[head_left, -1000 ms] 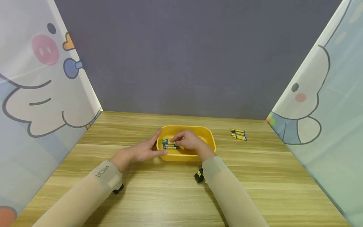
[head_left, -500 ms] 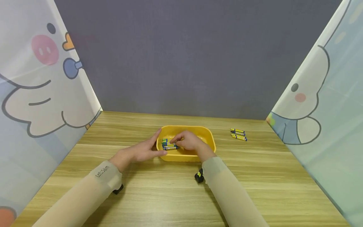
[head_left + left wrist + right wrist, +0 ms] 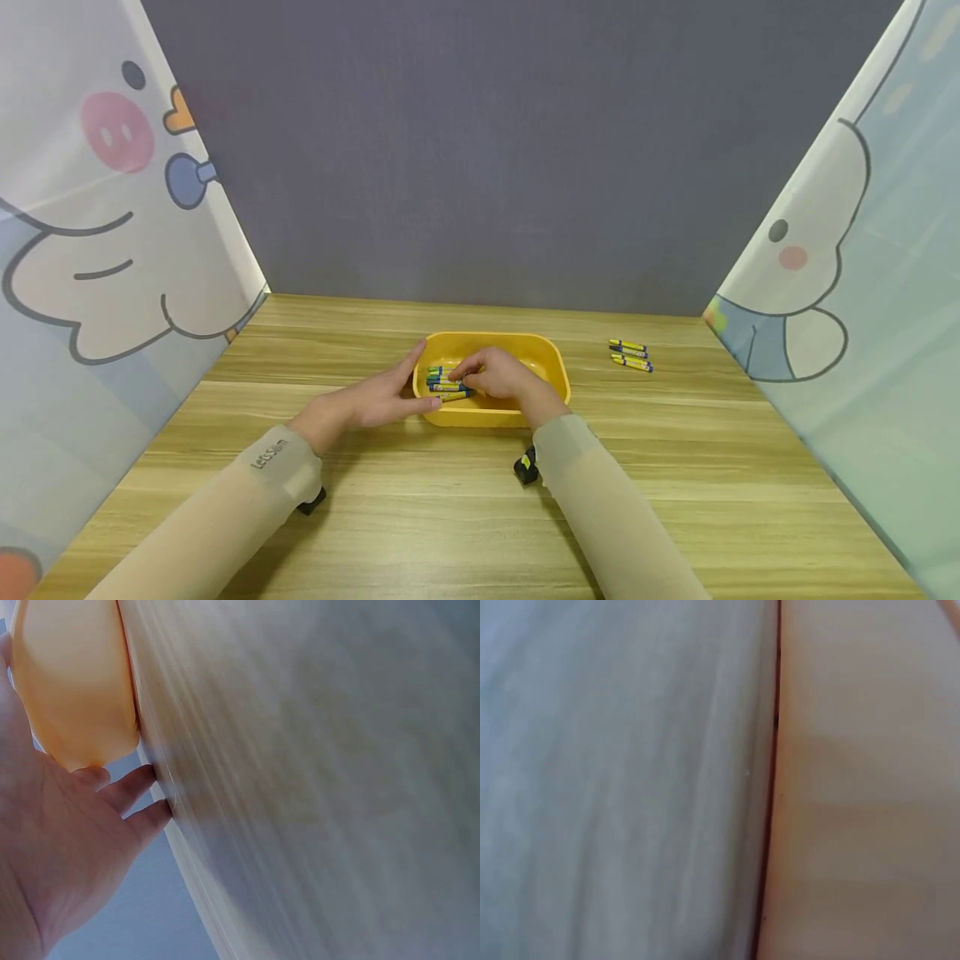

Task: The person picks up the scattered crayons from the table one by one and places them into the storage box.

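Note:
A yellow plastic bin (image 3: 551,367) sits on the table, with several crayons (image 3: 442,379) in yellow and blue wrappers lying side by side at its left end. My left hand (image 3: 378,398) is spread around that end, thumb at the front rim and the index finger by the back corner. In the left wrist view, the left fingers (image 3: 129,789) lie along the bin's outer end wall (image 3: 75,682). My right hand (image 3: 498,372) reaches inside the bin, thumb and index finger bent round the dark tip of a crayon. The right wrist view shows only the bin's side wall (image 3: 870,780).
Several more crayons (image 3: 632,355) lie on the wooden table (image 3: 420,517) right of the bin. A dark grey panel (image 3: 487,150) stands behind the table, with cartoon-printed sheets on both sides. Black wrist camera mounts (image 3: 527,467) show under the sleeves.
The frontmost crayon in the bin has shifted toward the front wall and now lies at a slant, apart from the others. Both hands stay nearly where they were.

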